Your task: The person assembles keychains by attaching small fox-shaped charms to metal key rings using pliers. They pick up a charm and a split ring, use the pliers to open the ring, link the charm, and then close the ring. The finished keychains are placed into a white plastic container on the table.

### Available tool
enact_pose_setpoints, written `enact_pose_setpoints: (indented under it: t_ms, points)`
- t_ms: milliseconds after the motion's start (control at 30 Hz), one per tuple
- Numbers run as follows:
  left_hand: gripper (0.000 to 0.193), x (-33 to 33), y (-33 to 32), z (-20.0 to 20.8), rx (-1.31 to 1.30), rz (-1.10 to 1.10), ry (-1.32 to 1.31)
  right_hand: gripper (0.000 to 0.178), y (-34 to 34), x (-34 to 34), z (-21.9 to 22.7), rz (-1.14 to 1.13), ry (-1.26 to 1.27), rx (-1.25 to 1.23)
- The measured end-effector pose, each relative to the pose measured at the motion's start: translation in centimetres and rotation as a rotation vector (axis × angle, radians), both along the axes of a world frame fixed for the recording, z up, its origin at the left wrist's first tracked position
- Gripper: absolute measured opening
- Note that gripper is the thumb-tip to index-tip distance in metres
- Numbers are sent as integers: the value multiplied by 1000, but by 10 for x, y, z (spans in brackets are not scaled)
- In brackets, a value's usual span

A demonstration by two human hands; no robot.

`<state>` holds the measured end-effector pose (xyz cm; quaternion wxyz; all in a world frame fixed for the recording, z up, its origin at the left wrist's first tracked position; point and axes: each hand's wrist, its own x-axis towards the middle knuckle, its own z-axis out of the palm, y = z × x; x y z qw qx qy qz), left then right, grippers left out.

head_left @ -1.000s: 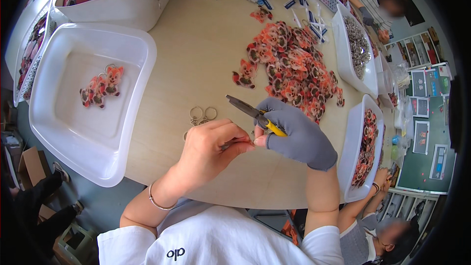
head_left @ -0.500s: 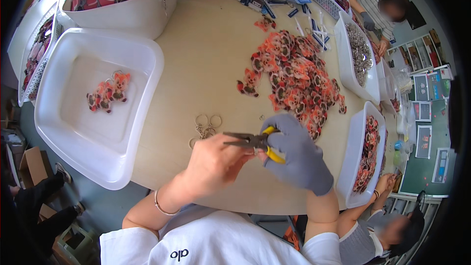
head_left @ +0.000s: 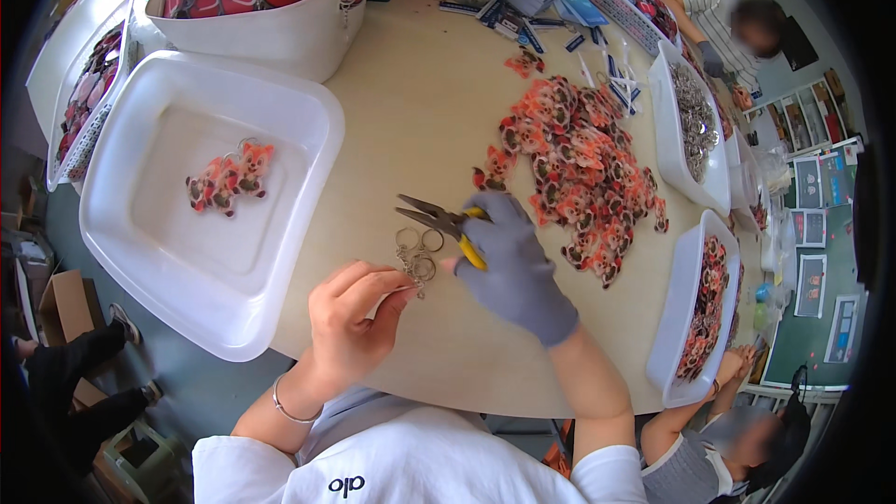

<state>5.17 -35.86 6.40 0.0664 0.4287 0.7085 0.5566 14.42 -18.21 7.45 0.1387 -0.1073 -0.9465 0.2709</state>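
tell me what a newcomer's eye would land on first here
The heap of orange-red animal charms, right of centre on the table, stands out first. Then come the yellow-handled pliers in the gloved right hand, and the large white tub at left with a few similar charms inside.

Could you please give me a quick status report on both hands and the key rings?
Left hand at the key rings, hold unclear. Gloved right hand gripping yellow-handled pliers, jaws apart. Charm pile just beyond the right hand.
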Motion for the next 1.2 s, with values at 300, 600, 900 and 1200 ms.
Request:
enact_pose_setpoints:
  t_ms: [300,600,900,1200]
  points:
    - [18,-5,-6,-9,30,40,-36,30,12,-31,8,243,-264,280]
    - [14,1,2,-9,-51,-32,-179,33,12,-6,9,92,-367,276]
    - [14,2,2,-13,16,15,-181,33,-11,13,6,-56,-239,251]
    - [14,6,-3,-9,-47,-38,-218,22,-10,14,-1,50,-275,243]
